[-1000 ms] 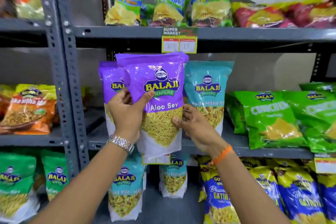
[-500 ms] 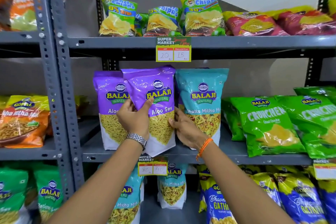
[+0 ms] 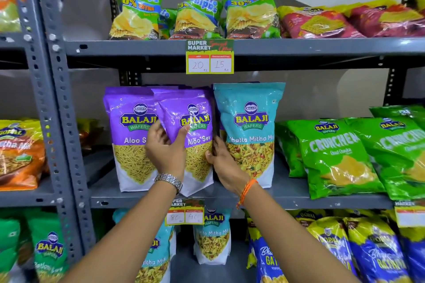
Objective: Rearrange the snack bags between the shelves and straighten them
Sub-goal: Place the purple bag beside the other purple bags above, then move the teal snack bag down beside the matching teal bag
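A purple Aloo Sev bag [image 3: 194, 122] stands on the middle shelf [image 3: 287, 200], squeezed between a second purple Aloo Sev bag [image 3: 128, 135] on its left and a teal Khatta Mitha Mix bag [image 3: 250, 131] on its right. My left hand [image 3: 166, 151] grips the held bag's left edge, thumb across its front. Along the bag's lower right edge, my right hand [image 3: 220, 161] presses between it and the teal bag. The bag leans slightly and overlaps the left purple bag.
Green Crunchex bags [image 3: 331, 156] lie to the right on the same shelf. Uncle Chipps bags [image 3: 135, 14] and red bags [image 3: 322, 20] fill the upper shelf. More teal bags [image 3: 211, 236] and blue Gathiya bags [image 3: 377, 253] sit below. A grey upright post [image 3: 57, 122] stands left.
Both hands have pushed the purple Aloo Sev bag back and down from in front of the shelf until its base rests on the middle shelf between the neighbouring bags.
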The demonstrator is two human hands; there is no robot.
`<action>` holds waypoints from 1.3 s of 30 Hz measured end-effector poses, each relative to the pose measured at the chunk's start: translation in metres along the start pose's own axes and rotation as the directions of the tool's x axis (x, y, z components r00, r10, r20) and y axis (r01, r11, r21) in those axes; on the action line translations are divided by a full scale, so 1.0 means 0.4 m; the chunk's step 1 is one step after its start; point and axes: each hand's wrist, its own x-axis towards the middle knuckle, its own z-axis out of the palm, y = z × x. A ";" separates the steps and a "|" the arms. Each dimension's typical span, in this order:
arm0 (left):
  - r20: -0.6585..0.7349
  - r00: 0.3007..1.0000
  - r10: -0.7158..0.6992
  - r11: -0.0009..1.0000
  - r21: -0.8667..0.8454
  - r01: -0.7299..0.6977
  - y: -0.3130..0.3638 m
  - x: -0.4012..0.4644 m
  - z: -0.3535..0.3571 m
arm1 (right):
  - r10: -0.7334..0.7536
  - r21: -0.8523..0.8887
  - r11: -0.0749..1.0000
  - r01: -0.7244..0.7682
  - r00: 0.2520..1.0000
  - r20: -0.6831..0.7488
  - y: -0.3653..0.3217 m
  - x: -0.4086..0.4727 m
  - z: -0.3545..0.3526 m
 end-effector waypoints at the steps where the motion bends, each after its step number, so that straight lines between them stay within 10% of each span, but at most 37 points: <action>1: -0.002 1.000 0.009 1.000 -0.021 -0.009 0.011 -0.004 -0.009 | 0.001 0.015 1.000 -0.001 1.000 0.002 -0.007 -0.023 0.001; 8: -0.031 0.975 0.219 0.974 -0.043 -0.220 0.058 -0.075 -0.074 | -0.150 0.105 0.981 0.162 0.981 -0.120 -0.066 -0.151 -0.115; 16: 0.594 0.788 -0.162 0.947 0.318 -0.045 -0.045 -0.184 0.025 | -0.310 0.062 0.906 0.418 0.759 -0.572 -0.121 -0.054 -0.327; 27: 0.572 0.717 -0.400 0.836 0.549 0.029 -0.135 -0.205 0.122 | -0.075 0.230 0.967 0.107 0.987 -0.143 -0.077 0.056 -0.405; 39: 0.553 0.770 -0.319 0.874 0.487 0.013 -0.119 -0.241 0.093 | -0.188 0.144 0.963 0.230 0.948 -0.257 -0.109 -0.022 -0.404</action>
